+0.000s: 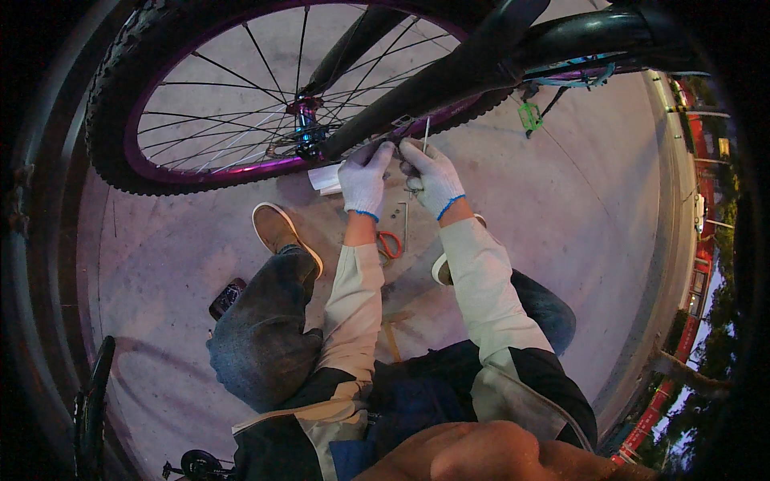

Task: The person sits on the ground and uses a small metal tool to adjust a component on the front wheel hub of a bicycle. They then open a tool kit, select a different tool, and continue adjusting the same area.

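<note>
Head view: left hand and right hand are meeting beside the bicycle wheel.
Left is curling in, its hold hidden from me; right is pinching a thin pale rod, seemingly for control. Red-handled scissors are lying close by, probably for reach.

Wheel cut off at top; right shoe partly behind sleeve; hold of left hand unclear.
</note>
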A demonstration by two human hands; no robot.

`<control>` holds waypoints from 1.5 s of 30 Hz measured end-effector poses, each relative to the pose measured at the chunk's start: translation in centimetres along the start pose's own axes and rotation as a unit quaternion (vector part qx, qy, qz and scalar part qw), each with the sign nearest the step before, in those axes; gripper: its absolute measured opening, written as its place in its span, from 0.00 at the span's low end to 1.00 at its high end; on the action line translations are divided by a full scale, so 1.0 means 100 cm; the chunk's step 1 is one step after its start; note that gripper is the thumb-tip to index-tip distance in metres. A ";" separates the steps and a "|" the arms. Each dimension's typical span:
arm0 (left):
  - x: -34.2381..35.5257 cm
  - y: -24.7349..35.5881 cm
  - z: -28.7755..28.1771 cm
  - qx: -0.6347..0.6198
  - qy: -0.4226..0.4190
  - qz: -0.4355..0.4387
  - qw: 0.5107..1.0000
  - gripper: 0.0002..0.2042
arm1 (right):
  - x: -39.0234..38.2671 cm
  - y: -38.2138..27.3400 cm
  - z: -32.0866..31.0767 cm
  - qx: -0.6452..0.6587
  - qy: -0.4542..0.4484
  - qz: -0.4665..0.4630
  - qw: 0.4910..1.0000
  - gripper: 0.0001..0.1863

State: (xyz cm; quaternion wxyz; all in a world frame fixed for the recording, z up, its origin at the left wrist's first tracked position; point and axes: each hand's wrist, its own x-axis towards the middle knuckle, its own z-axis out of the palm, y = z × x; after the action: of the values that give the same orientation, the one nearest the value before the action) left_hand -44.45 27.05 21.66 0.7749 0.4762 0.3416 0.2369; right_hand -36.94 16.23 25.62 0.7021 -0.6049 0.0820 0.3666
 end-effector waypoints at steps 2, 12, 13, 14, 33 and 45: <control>0.001 -0.002 -0.002 0.009 -0.009 0.014 1.000 0.16 | -0.002 0.000 -0.001 -0.017 0.008 -0.005 1.000 0.14; 0.004 0.005 -0.012 0.079 -0.036 0.027 0.996 0.16 | -0.009 -0.006 0.000 -0.161 0.005 -0.068 0.985 0.17; 0.004 0.006 -0.012 0.081 -0.044 0.032 0.995 0.16 | -0.009 -0.005 0.000 -0.183 0.007 -0.086 0.979 0.16; 0.004 0.006 -0.013 0.087 -0.052 0.047 0.994 0.16 | -0.009 -0.005 -0.001 -0.190 0.015 -0.086 0.978 0.16; 0.000 0.015 -0.015 0.082 -0.061 0.031 0.994 0.15 | -0.002 -0.006 -0.002 -0.277 -0.026 -0.190 0.942 0.15; 0.001 0.008 -0.020 0.052 -0.091 -0.004 0.995 0.15 | 0.000 0.000 -0.006 -0.287 -0.023 -0.213 0.934 0.15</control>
State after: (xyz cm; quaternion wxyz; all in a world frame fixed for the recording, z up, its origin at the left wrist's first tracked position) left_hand -45.90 28.62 21.71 0.7782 0.5337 0.2834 0.1714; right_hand -36.73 15.65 25.49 0.5617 -0.7753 -0.1739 0.2303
